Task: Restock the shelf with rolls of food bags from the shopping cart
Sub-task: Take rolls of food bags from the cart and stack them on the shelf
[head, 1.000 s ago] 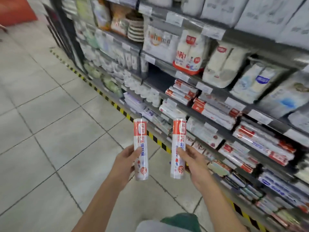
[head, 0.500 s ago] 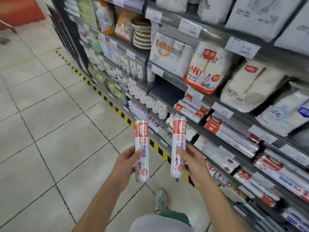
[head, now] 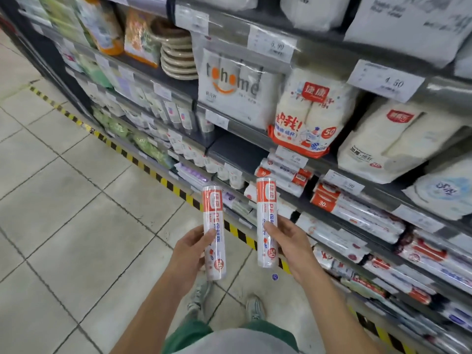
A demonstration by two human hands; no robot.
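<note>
Nearest, at the bottom edge: grey shirt hem (head: 229, 341), green shorts (head: 189, 333) and grey sneakers (head: 255, 306) on the beige tiled floor (head: 76, 226). Both bare forearms reach forward.

Left hand (head: 190, 251) curls thumb and fingers round the lower half of left roll (head: 214, 226), a white film-wrapped cylinder of food bags with a red-orange top band and blue print. The roll is upright, slightly tilted, held in the air over the floor.

Right hand (head: 288, 247) grips right roll (head: 267, 213), the same kind of cylinder, thumb across the front and fingers behind. It is upright, held a bit higher and farther than the left one. The two rolls are near each other, not touching.

A small blue round sticker (head: 274, 277) lies on the floor below right roll.

Beyond the hands, yellow-black striped floor tape (head: 163, 181) runs along the foot of the dark grey metal shelf unit (head: 237, 152), which fills the right and far side. On a middle board, just behind right roll, a stack of matching red-and-white rolls (head: 283, 175) lies flat, with bare dark board to its left. More flat-lying rolls (head: 357, 213) sit to the right and on the lower boards.

Above are a red-white pack of paper cups (head: 306, 118), a grey "tohome" cup pack (head: 229, 83) and white paper price tags (head: 274, 48) on the rails. Far left are a stack of brown bowls (head: 177, 57) and blurred orange bags (head: 138, 34).
</note>
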